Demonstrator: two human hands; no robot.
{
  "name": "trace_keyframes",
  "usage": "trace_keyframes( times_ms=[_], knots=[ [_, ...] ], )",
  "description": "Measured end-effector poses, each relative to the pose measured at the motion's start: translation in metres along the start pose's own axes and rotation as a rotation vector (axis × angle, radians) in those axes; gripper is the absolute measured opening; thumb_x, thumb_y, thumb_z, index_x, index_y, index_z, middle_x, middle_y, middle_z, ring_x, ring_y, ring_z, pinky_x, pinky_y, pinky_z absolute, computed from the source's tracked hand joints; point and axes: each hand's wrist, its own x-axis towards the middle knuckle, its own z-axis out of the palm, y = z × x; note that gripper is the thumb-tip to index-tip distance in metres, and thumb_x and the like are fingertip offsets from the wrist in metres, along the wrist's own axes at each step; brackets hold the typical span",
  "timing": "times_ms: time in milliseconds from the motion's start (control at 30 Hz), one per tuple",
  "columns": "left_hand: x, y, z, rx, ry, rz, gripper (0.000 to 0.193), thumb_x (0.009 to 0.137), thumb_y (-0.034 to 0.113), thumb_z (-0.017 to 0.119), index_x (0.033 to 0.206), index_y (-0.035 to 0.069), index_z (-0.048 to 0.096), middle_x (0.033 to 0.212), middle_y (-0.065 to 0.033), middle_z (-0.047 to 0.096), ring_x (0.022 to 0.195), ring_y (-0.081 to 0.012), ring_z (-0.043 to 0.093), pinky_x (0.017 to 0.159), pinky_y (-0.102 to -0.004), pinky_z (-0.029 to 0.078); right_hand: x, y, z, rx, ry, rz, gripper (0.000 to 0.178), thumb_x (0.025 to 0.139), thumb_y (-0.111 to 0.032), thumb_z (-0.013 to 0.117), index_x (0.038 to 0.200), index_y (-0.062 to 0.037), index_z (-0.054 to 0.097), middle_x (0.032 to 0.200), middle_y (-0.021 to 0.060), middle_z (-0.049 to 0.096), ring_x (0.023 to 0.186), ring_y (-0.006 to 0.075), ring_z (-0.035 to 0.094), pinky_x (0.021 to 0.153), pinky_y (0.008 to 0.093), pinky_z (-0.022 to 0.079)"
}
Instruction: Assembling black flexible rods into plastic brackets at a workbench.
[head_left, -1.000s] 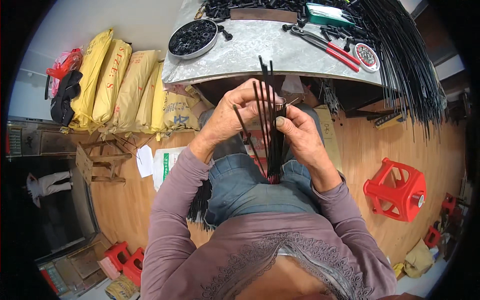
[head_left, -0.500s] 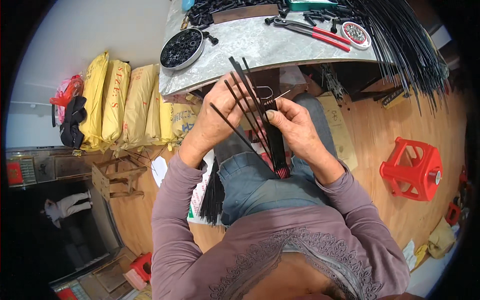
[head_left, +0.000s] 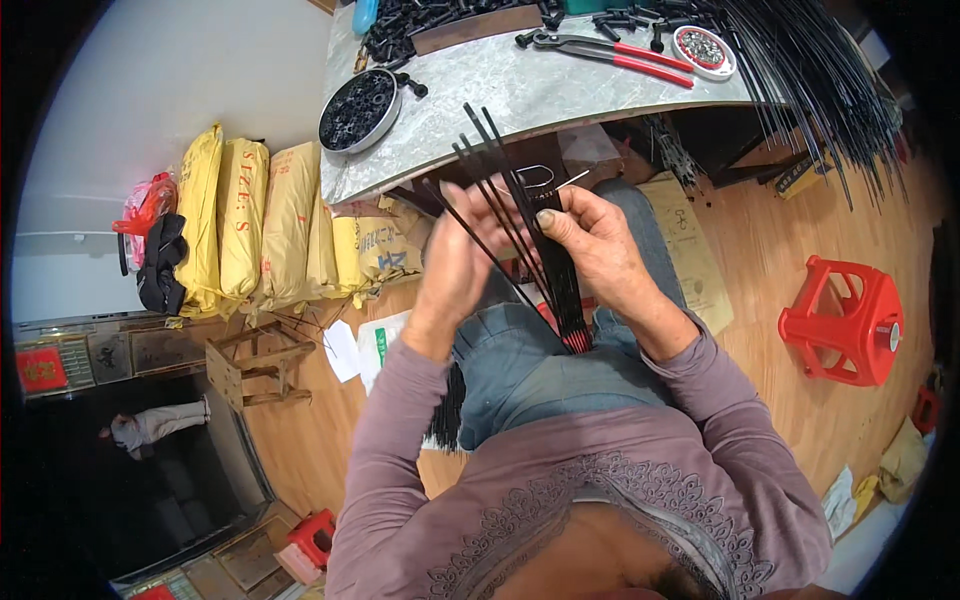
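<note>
A bundle of thin black rods (head_left: 562, 290) with red near its lower end stands between my thighs. My right hand (head_left: 605, 240) pinches its upper part, thumb in front. A thin metal pin (head_left: 574, 180) sticks out above that hand's fingers, and a bent wire loop (head_left: 540, 177) shows beside it at the bundle's top. Several rods (head_left: 490, 170) fan out to the left from the bundle. Behind these loose rods is my left hand (head_left: 455, 265), smeared by motion; whether its fingers grip any rod is unclear.
On the table (head_left: 470, 85) ahead lie red-handled pliers (head_left: 620, 55), a bowl of small black parts (head_left: 360, 110), a round dish of small metal pieces (head_left: 703, 50) and long black rods (head_left: 810, 90). Yellow sacks (head_left: 240, 215) stand left, a red stool (head_left: 845, 320) right.
My left hand has moved lower and its fingers have come away from the upper ends of the rods. The right hand keeps its pinch. The view has shifted slightly.
</note>
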Motion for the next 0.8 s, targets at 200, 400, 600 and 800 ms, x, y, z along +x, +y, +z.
trace_keyframes(
  times_ms=[200, 400, 600, 800],
  knots=[
    [-0.018, -0.005, 0.025, 0.141, -0.005, 0.129, 0.041, 0.093, 0.038, 0.06, 0.116, 0.005, 0.06, 0.103, 0.0019, 0.06, 0.089, -0.0067, 0.055, 0.079, -0.0214, 0.043, 0.001, 0.0, -0.002, -0.052, 0.007, 0.004, 0.018, 0.094, -0.016, 0.06, 0.103, -0.0007, 0.06, 0.087, 0.0013, 0.063, 0.075, 0.0061, 0.058, 0.069, 0.0226, 0.051],
    [-0.017, 0.001, 0.045, 0.042, 0.031, 0.088, 0.025, 0.087, 0.015, 0.069, 0.109, 0.004, 0.062, 0.096, 0.0015, 0.061, 0.086, -0.0065, 0.055, 0.079, -0.0221, 0.045, 0.0, 0.008, -0.012, -0.208, 0.069, -0.104, 0.016, 0.094, -0.016, 0.06, 0.101, -0.0015, 0.061, 0.087, -0.0016, 0.062, 0.078, 0.0036, 0.055, 0.07, 0.0196, 0.047],
    [0.001, -0.014, 0.048, 0.035, 0.0, 0.184, 0.024, 0.09, 0.017, 0.064, 0.108, 0.001, 0.063, 0.098, -0.0056, 0.066, 0.09, -0.0126, 0.061, 0.083, -0.0256, 0.048, -0.004, -0.011, 0.001, -0.333, 0.146, -0.194, 0.022, 0.09, -0.015, 0.062, 0.104, 0.0021, 0.061, 0.079, 0.0028, 0.064, 0.07, 0.0049, 0.056, 0.063, 0.0224, 0.047],
    [-0.004, -0.007, 0.044, -0.036, -0.008, 0.103, 0.031, 0.088, 0.026, 0.067, 0.104, 0.0, 0.064, 0.089, -0.0074, 0.067, 0.082, -0.0145, 0.064, 0.075, -0.0273, 0.052, -0.008, -0.058, -0.045, -0.688, -0.189, 0.081, 0.015, 0.086, -0.01, 0.065, 0.093, 0.0034, 0.067, 0.082, 0.0045, 0.067, 0.079, 0.0106, 0.061, 0.073, 0.0269, 0.05]
  ],
)
